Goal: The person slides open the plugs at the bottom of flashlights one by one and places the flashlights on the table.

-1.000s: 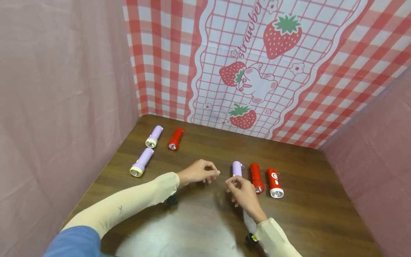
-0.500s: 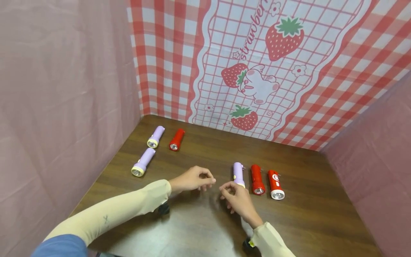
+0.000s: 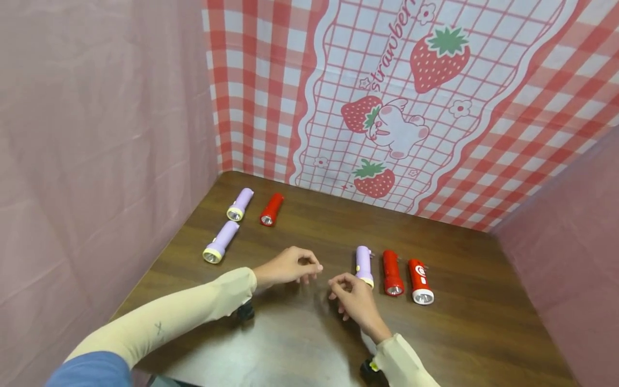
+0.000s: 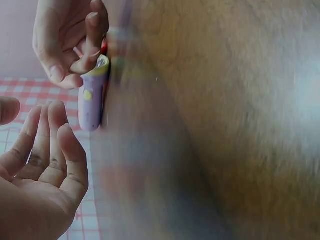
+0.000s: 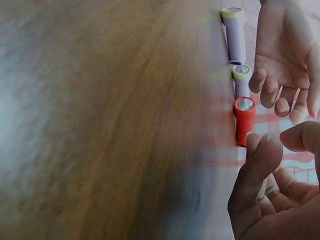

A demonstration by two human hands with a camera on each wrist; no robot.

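My left hand (image 3: 289,266) hovers over the middle of the table with loosely bent fingers and nothing in them. Facing it, my right hand (image 3: 357,302) is likewise without a thing, its fingers relaxed. Nearest the right hand lies a purple flashlight (image 3: 363,263), its yellow-rimmed head partly behind that hand. To its right are a red flashlight (image 3: 392,271) and a red flashlight with a white rim (image 3: 420,280). At the far left lie two purple flashlights, a back one (image 3: 240,203) and a front one (image 3: 222,241), beside a smaller red flashlight (image 3: 272,208).
A brown wooden table (image 3: 309,226) bears everything. Behind it hangs a red-checked strawberry cloth (image 3: 261,107); pink cloth (image 3: 106,134) walls the left side, and another pink curtain (image 3: 566,242) the right. Light glares off the table's front.
Both hands have drawn slightly toward the front and left, uncovering more of the nearby purple flashlight. The head view has shifted a little. All flashlights stay in place.
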